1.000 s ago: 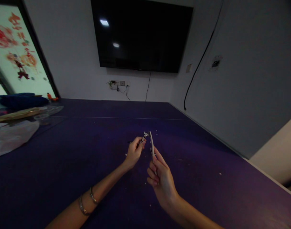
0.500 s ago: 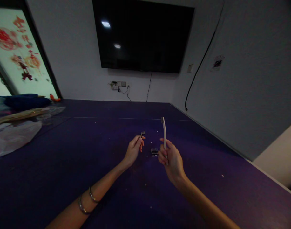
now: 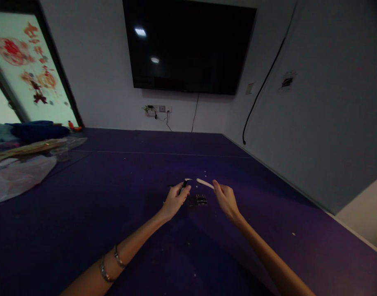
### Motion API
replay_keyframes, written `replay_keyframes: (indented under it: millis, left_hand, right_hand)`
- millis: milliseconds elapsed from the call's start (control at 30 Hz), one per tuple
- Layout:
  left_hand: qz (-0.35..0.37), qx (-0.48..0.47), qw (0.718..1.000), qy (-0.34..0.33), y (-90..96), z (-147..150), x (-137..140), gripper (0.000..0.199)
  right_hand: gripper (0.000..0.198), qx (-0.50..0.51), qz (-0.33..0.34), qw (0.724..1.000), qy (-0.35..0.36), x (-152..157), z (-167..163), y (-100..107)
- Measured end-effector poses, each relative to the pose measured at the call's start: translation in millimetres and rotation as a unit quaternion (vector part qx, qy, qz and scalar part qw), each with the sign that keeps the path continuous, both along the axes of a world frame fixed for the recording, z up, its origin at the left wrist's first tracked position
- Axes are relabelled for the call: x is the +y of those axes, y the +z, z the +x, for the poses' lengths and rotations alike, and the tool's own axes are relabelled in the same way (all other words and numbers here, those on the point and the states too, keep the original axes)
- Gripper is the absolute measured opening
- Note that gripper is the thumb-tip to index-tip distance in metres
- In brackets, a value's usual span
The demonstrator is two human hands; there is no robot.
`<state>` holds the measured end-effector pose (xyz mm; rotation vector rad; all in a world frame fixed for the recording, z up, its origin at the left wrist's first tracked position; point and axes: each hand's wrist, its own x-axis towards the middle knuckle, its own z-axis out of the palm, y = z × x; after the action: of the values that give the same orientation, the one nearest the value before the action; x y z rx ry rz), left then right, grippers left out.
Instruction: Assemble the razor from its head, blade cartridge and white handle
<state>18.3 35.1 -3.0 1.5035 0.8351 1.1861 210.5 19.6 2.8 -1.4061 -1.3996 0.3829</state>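
Observation:
My left hand is closed around a small black piece with a shiny metal end; its exact kind is too small to tell. In my right hand is a white toothbrush, gripped by the handle and tilted left. The toothbrush head is close to the metal end, with a narrow gap between them. A small dark, ridged block lies on the dark purple surface between and below my hands. A thin dark strip shows just left of my left fingers.
Small pale bits dot the surface. Far left are a crumpled clear plastic bag, a clear cup and dark blue cloth. A television hangs on the back wall above sockets. A black cable runs down the right wall.
The toothbrush has swung from upright to nearly level, its head now leftward near the piece in my left hand. My left hand has turned and lowered slightly, still holding that piece.

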Motion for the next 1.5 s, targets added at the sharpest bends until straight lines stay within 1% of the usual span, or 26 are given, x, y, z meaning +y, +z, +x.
replay_keyframes:
  millis: [133, 233, 333, 433, 567, 733, 867, 967, 1033, 1100, 1200, 1267, 1367, 1500]
  left_hand:
    - [-0.007, 0.004, 1.000, -0.020, -1.9, 3, -6, 0.034]
    - [-0.024, -0.017, 0.998, -0.056, 0.6, 6, -12, 0.035]
    - [-0.036, -0.048, 0.994, -0.089, 4.7, 8, -18, 0.036]
    - [-0.033, -0.048, 0.994, -0.091, 7.1, 10, -22, 0.036]
    - [-0.032, -0.033, 0.994, -0.094, 7.4, 12, -25, 0.036]
    - [-0.041, -0.050, 0.993, -0.097, 8.1, 13, -27, 0.037]
    - [-0.065, -0.043, 0.992, -0.095, 8.3, 15, -30, 0.035]
    - [-0.093, -0.076, 0.987, -0.111, 10.8, 17, -33, 0.035]
    - [-0.124, -0.103, 0.977, -0.137, 14.1, 18, -36, 0.038]
    - [-0.171, -0.119, 0.962, -0.177, 17.7, 17, -40, 0.042]
    - [-0.242, -0.122, 0.930, -0.247, 22.0, 16, -46, 0.045]
    - [-0.274, -0.120, 0.909, -0.289, 24.4, 15, -50, 0.045]
    - [-0.301, -0.129, 0.887, -0.326, 28.4, 14, -56, 0.046]
    - [-0.308, -0.147, 0.872, -0.351, 32.4, 13, -58, 0.047]
  right_hand:
    - [0.050, -0.067, 0.036, 0.997, 0.001, 0, -2, 3]
    - [0.048, -0.085, 0.058, 0.995, -0.002, 1, 1, 2]
    - [0.046, -0.082, 0.067, 0.994, -0.027, 3, 4, 1]
    - [0.044, -0.071, 0.082, 0.994, -0.029, 1, 3, 2]
    - [0.044, -0.090, 0.098, 0.991, -0.015, -2, 2, 5]
    - [0.044, -0.086, 0.111, 0.989, -0.034, -2, 5, 4]
    - [0.043, -0.087, 0.134, 0.987, -0.026, -5, 0, 5]
    - [0.042, -0.101, 0.139, 0.985, -0.027, -2, 1, 1]
    - [0.042, -0.096, 0.137, 0.985, -0.040, 0, 3, -3]
    - [0.042, -0.083, 0.143, 0.985, -0.048, 0, 3, -4]
    - [0.042, -0.068, 0.160, 0.984, -0.037, -4, -3, -1]
    - [0.042, -0.070, 0.165, 0.983, -0.027, -7, -8, 0]
    - [0.042, -0.074, 0.161, 0.984, -0.030, -5, -7, -4]
    - [0.043, -0.060, 0.149, 0.986, -0.043, -3, -3, -7]
